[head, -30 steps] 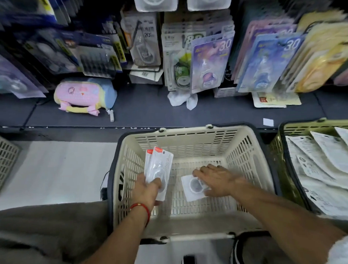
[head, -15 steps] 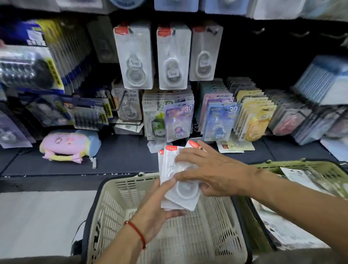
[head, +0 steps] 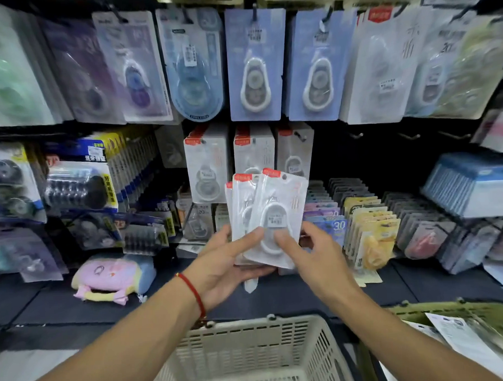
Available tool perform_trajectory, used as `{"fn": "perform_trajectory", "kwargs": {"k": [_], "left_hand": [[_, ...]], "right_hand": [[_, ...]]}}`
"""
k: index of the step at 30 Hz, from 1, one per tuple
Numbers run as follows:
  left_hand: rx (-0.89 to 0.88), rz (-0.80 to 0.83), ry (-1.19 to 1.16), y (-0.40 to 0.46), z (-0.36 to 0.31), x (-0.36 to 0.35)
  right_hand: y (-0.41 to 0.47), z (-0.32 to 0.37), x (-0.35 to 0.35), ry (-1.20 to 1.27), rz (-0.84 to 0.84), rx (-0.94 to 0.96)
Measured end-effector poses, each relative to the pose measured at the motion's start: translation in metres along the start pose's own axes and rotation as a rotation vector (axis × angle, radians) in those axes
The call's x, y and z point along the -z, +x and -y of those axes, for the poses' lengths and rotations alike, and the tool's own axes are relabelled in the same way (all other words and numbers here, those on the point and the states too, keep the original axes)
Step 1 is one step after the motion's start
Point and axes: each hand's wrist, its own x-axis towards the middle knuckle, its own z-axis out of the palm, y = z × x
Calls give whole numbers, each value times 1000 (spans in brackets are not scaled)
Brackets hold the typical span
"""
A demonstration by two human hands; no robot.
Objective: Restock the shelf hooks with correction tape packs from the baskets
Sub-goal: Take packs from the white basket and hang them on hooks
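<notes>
A fanned stack of white correction tape packs (head: 276, 201) with red top labels is held up in front of the shelf. My left hand (head: 227, 262), with a red string on its wrist, grips the stack from below and behind. My right hand (head: 312, 251) pinches the front pack at its lower right, thumb on the blister. Right behind the stack, matching white packs (head: 206, 169) hang on three hooks of the middle row. The cream basket (head: 250, 353) sits below my arms. A green basket (head: 463, 325) with flat white packs stands at the right.
Bare hooks (head: 408, 135) stick out of the dark back panel right of the white packs. Blue and lilac tape packs (head: 254, 64) hang in the top row. A pink pouch (head: 113, 277) lies on the dark shelf base at the left. Coloured packs (head: 368, 232) stand at the right.
Both hands have lifted the stack from the cream basket up to the middle hook row. The right hand added a pack to the stack. The view tilted upward to the shelf.
</notes>
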Motion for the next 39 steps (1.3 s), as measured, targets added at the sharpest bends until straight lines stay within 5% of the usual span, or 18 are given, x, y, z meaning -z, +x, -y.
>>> {"fn": "perform_trajectory", "kwargs": {"k": [6,10,25,31,36,39], "left_hand": [[-128,-71,-23,8,-12,22],[-139,-117,-21,9,-7,49],[-149,-89,-38,0,-20,62],[-105,-140,-65,-3,-14,52],[-75,-124,-98,-5,-11,45],[-93,-87,-29,-5,-9,42]], "right_hand": [[37,3,1,419,-108,-80],[58,-4,17,274,-199,13],[89,-7,18,369,-388,-10],[79,-37,10,345,-144,-438],[56,-12,-15,12,253,-111],[40,0,-34,-58,343,14]]}}
